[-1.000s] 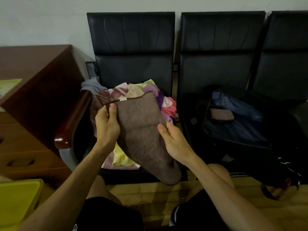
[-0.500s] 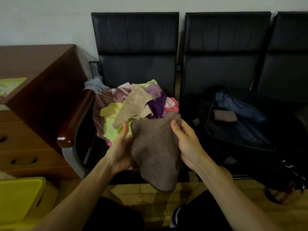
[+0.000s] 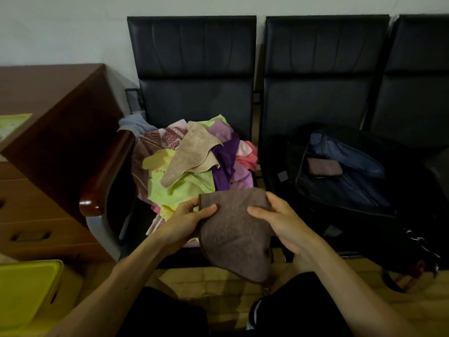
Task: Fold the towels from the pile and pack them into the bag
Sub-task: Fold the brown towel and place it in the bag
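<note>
The brown towel has come down from in front of the pile to just above the person's lap, and the hands have closed in on its two upper corners. The tan towel on top of the heap now shows in full.

The left hand pinches the upper left corner, thumb laid across the front face and the fingers curled behind. The right hand holds the upper right corner the same way, its thumb on the front and its fingers wrapped over the top edge. Between them the top edge runs fairly straight, while the rest hangs toward 6 o'clock in a tapering, rounded droop that is not squared off.

The step in hand looks like the folding of a second towel, since one folded brown towel already lies in the open bag on the next chair, at about 2 o'clock from the hands. The pile sits at 12 o'clock, still large, so the task is probably at an early stage.

The next move seems to call for evening up the hanging end and folding it once more, down to roughly the shape of the one already packed. Only then would the towel be carried toward 2 o'clock and laid in the bag's open compartment, beside or on that towel.
</note>
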